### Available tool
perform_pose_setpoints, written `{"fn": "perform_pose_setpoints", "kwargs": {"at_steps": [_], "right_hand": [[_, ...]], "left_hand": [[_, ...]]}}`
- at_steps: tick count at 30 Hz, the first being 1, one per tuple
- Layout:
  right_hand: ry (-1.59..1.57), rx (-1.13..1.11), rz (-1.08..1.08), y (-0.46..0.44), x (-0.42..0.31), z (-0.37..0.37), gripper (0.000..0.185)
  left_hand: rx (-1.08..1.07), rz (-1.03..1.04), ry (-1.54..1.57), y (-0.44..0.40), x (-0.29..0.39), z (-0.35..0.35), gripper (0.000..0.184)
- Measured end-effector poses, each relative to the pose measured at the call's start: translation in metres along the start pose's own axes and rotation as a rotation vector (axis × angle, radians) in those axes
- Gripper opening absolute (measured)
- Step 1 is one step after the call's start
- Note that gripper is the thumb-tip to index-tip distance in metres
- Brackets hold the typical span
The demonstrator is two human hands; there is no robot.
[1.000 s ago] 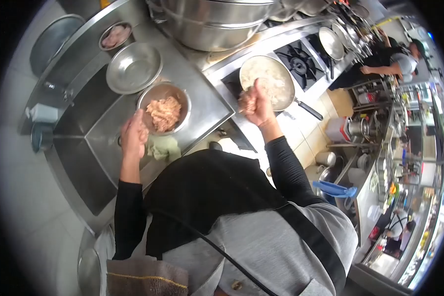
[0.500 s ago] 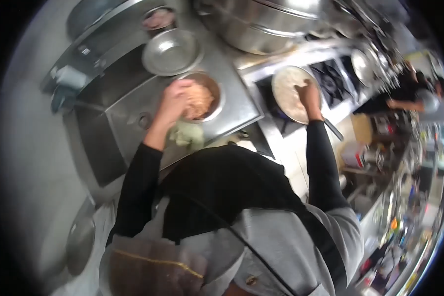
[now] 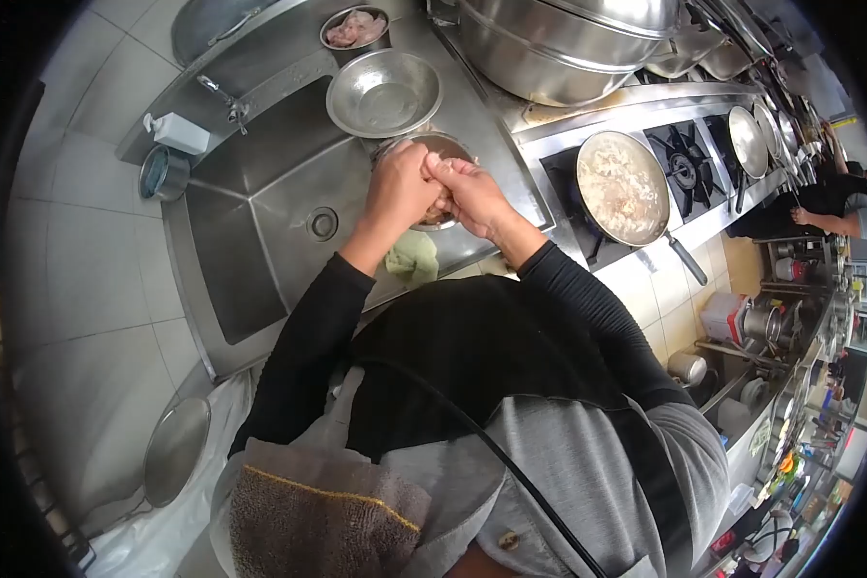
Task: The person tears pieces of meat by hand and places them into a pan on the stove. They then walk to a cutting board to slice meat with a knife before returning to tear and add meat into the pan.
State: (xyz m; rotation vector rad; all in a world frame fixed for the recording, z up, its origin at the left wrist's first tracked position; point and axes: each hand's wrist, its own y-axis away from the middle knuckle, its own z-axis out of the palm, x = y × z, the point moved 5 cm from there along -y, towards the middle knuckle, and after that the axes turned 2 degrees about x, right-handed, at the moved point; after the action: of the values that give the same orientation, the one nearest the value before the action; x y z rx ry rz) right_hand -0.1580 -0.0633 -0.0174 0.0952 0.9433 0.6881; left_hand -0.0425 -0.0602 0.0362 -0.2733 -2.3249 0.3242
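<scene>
Both hands meet above a metal bowl (image 3: 458,146) of minced meat, which they largely cover. The fingers of my left hand (image 3: 405,190) are curled in against my right hand (image 3: 472,196), also curled; what lies between them is too hidden to make out. Touching the bowl's far side is a wide metal bowl (image 3: 385,94) with nothing in it. On the stove to the right, a frying pan (image 3: 623,188) holds pale pieces in light liquid. A green cloth (image 3: 412,256) lies at the counter's edge, just below the bowl.
On the left is a steel sink (image 3: 279,222) with a faucet (image 3: 223,101). Raw pink meat fills a small container (image 3: 354,29) at the back. A large steel pot (image 3: 549,48) stands behind the stove. Another person (image 3: 838,217) stands at the far right.
My right hand has left the frying pan and come over to the meat bowl, where it joins my left hand. The view has shifted, so the counter and stove sit differently.
</scene>
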Motion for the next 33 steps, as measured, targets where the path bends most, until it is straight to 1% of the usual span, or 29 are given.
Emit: {"fn": "perform_pose_setpoints", "kwargs": {"at_steps": [1, 2, 3, 4, 5, 6, 7, 8, 9, 11, 13, 15, 17, 18, 19, 20, 21, 22, 23, 24, 25, 26, 27, 29, 30, 31, 32, 33], "right_hand": [[-0.043, -0.001, 0.018, 0.000, 0.002, 0.000, 0.019], [-0.087, 0.003, 0.031, -0.001, 0.004, -0.001, 0.016], [-0.133, 0.022, 0.033, -0.001, 0.004, -0.009, 0.012], [-0.144, -0.160, -0.009, -0.013, 0.016, -0.030, 0.008], [-0.214, -0.044, 0.033, -0.001, 0.007, -0.031, 0.007], [-0.277, -0.103, 0.021, -0.002, 0.005, -0.042, 0.009], [-0.335, -0.170, 0.011, 0.002, 0.002, -0.057, 0.012], [-0.384, -0.178, -0.003, 0.020, -0.013, -0.062, 0.023], [-0.347, -0.060, -0.077, 0.031, -0.023, -0.083, 0.027], [-0.268, 0.148, -0.196, 0.063, -0.042, -0.128, 0.034], [0.129, 0.556, -0.236, 0.102, -0.079, -0.169, 0.038], [0.408, 0.913, -0.275, 0.122, -0.105, -0.237, 0.030], [0.621, 0.968, -0.214, 0.129, -0.123, -0.306, 0.017], [1.030, 0.835, -0.252, 0.113, -0.123, -0.377, 0.016], [1.524, 0.743, -0.335, 0.099, -0.122, -0.443, 0.016], [1.912, 0.691, -0.493, 0.090, -0.118, -0.502, 0.018], [2.109, 0.666, -0.368, 0.094, -0.122, -0.490, 0.018], [2.308, 0.638, -0.243, 0.104, -0.131, -0.486, 0.021], [2.290, 0.866, -0.241, 0.105, -0.138, -0.492, 0.026], [2.244, 1.091, -0.233, 0.108, -0.144, -0.500, 0.034], [1.927, 1.157, -0.039, 0.121, -0.159, -0.448, 0.037], [2.035, 1.094, -0.100, 0.112, -0.164, -0.440, 0.042], [2.029, 1.073, -0.177, 0.105, -0.169, -0.412, 0.037], [2.181, 0.780, -0.431, 0.068, -0.172, -0.378, 0.030], [1.829, 0.832, -0.497, 0.066, -0.177, -0.290, 0.025], [1.728, 0.658, -0.523, 0.049, -0.167, -0.248, 0.023], [1.504, 0.491, -0.405, 0.041, -0.154, -0.174, 0.019], [1.409, 0.187, -0.480, 0.020, -0.129, -0.137, 0.021]], "left_hand": [[-0.030, -0.023, -0.018, -0.001, -0.002, 0.000, 0.018], [-0.112, -0.122, 0.190, 0.002, -0.023, 0.009, 0.017], [-0.144, -0.193, 0.426, 0.007, -0.038, 0.010, 0.020], [-0.196, -0.253, 0.673, 0.010, -0.048, 0.013, 0.024], [-0.195, -0.373, 0.817, 0.014, -0.044, 0.002, 0.026], [-0.160, -0.434, 0.892, 0.017, -0.033, -0.012, 0.023], [-0.093, -0.490, 0.902, 0.024, -0.061, -0.018, 0.022], [-0.046, -0.494, 0.928, 0.030, -0.066, -0.032, 0.018], [0.048, -0.566, 0.959, 0.038, -0.089, -0.041, 0.012], [0.216, -0.632, 0.995, 0.061, -0.123, -0.060, 0.009], [0.275, -0.708, 0.942, 0.086, -0.145, -0.073, 0.010], [0.296, -0.765, 0.919, 0.095, -0.153, -0.070, 0.012], [0.295, -0.809, 0.919, 0.105, -0.158, -0.066, 0.016], [0.246, -0.752, 0.871, 0.102, -0.152, -0.059, 0.017], [0.214, -0.705, 0.813, 0.097, -0.141, -0.051, 0.019], [0.113, -0.584, 0.504, 0.082, -0.107, -0.052, 0.022], [0.021, -0.401, 0.437, 0.076, -0.099, -0.041, 0.023], [-0.013, -0.272, 0.435, 0.074, -0.089, -0.027, 0.019], [-0.103, -0.234, 0.412, 0.069, -0.071, -0.016, 0.016], [-0.110, -0.001, 0.336, 0.060, -0.042, -0.013, 0.018], [-0.182, 0.041, 0.292, 0.060, -0.039, -0.006, 0.019], [-0.170, 0.048, 0.235, 0.059, -0.030, -0.007, 0.019], [-0.056, -0.028, 0.199, 0.059, -0.039, -0.013, 0.019], [0.167, -0.163, 0.142, 0.059, -0.068, -0.011, 0.019], [0.228, -0.312, 0.139, 0.062, -0.092, -0.010, 0.021], [0.179, -0.434, 0.248, 0.063, -0.109, -0.006, 0.022], [0.125, -0.556, 0.357, 0.065, -0.122, -0.003, 0.023], [0.068, -0.674, 0.464, 0.068, -0.131, 0.001, 0.023]]}}
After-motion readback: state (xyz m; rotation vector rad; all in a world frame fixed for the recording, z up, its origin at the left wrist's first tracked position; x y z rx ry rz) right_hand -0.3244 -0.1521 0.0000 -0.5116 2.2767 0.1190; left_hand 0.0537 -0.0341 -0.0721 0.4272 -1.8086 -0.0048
